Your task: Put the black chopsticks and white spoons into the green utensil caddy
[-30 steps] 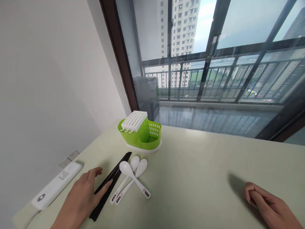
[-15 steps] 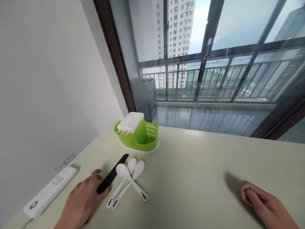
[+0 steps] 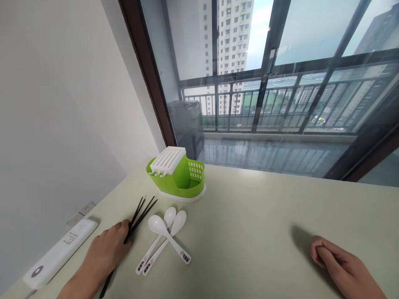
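While a white power strip [image 3: 62,253] lay at far left, the left hand [image 3: 109,245] curled its fingers closed around slim, straight black chopsticks [image 3: 142,216], whose far ends fanned apart just left of three crossed white spoons [image 3: 170,238] on a pale table [image 3: 249,224]. Behind these stood a green basket [image 3: 168,183]. The right hand [image 3: 339,263], well apart, formed a fist, its inside hidden.

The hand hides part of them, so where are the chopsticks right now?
In the head view, the chopsticks are at lower left, in the left hand, between the white bar and the spoons, far ends near the green holder.
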Demonstrator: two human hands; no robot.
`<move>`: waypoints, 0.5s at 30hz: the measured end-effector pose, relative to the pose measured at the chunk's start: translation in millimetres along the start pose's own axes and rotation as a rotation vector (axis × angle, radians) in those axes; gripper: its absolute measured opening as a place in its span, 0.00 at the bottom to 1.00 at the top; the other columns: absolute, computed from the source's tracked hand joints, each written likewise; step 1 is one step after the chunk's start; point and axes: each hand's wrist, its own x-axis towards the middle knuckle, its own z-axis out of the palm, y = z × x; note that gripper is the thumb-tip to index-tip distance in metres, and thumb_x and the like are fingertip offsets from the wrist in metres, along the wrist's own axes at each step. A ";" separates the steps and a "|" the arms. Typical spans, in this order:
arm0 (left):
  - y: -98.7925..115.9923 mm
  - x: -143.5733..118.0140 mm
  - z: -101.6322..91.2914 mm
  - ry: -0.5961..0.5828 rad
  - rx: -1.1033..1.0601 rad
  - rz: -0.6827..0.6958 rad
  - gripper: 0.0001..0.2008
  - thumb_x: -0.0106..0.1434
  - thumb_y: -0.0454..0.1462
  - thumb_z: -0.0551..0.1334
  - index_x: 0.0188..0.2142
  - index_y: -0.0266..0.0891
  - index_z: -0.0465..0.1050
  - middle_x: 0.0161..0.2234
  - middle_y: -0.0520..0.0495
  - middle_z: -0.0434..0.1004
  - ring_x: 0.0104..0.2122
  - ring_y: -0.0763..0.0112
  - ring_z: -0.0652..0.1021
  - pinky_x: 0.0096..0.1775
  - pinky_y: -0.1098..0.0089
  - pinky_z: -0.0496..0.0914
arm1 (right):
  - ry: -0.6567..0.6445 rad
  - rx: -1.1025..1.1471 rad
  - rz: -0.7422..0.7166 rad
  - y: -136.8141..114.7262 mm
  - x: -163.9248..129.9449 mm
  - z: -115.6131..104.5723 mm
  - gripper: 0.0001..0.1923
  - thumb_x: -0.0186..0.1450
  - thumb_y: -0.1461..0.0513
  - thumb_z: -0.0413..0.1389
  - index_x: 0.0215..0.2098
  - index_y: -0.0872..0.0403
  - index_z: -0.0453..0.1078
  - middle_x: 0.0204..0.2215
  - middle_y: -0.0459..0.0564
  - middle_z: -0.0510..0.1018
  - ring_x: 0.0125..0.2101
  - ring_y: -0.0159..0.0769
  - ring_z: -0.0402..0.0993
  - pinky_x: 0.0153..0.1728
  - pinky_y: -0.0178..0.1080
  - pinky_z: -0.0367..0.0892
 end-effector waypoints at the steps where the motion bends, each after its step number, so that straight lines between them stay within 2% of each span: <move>1: 0.3 0.7 0.6 0.001 0.002 0.009 0.20 0.62 0.32 0.49 0.49 0.34 0.71 0.46 0.33 0.80 0.44 0.45 0.81 0.37 0.58 0.70 | 0.000 0.007 -0.007 -1.0 -0.2 0.1 0.18 0.66 0.50 0.46 0.23 0.49 0.63 0.20 0.43 0.65 0.22 0.35 0.63 0.24 0.35 0.60; 6: -6.8 2.4 17.9 0.048 -0.029 -0.006 0.23 0.62 0.30 0.45 0.53 0.32 0.68 0.49 0.29 0.76 0.38 0.47 0.82 0.33 0.58 0.69 | 0.013 0.028 -0.025 -1.7 -0.4 1.7 0.17 0.65 0.51 0.48 0.23 0.49 0.63 0.19 0.43 0.65 0.22 0.35 0.64 0.23 0.34 0.60; 9: -19.8 3.0 34.0 0.091 -0.154 -0.005 0.22 0.66 0.35 0.42 0.54 0.33 0.65 0.51 0.29 0.75 0.37 0.48 0.82 0.32 0.58 0.70 | 0.000 0.036 -0.008 1.1 -0.9 2.8 0.17 0.67 0.51 0.48 0.24 0.49 0.63 0.20 0.43 0.65 0.22 0.35 0.63 0.23 0.34 0.60; 13: -33.2 -7.0 40.9 0.151 -0.473 -0.003 0.22 0.71 0.48 0.41 0.48 0.38 0.66 0.38 0.39 0.81 0.36 0.55 0.82 0.36 0.64 0.73 | -0.026 0.028 0.020 3.5 -1.3 3.9 0.17 0.68 0.51 0.46 0.25 0.49 0.63 0.21 0.42 0.65 0.23 0.34 0.62 0.24 0.34 0.59; 15: -31.1 -20.4 35.7 0.237 -0.515 -0.032 0.25 0.71 0.51 0.41 0.49 0.40 0.69 0.34 0.43 0.82 0.37 0.56 0.82 0.38 0.66 0.75 | -0.022 0.021 0.024 3.6 -0.5 4.2 0.17 0.68 0.51 0.46 0.25 0.49 0.63 0.20 0.42 0.63 0.22 0.34 0.61 0.24 0.34 0.59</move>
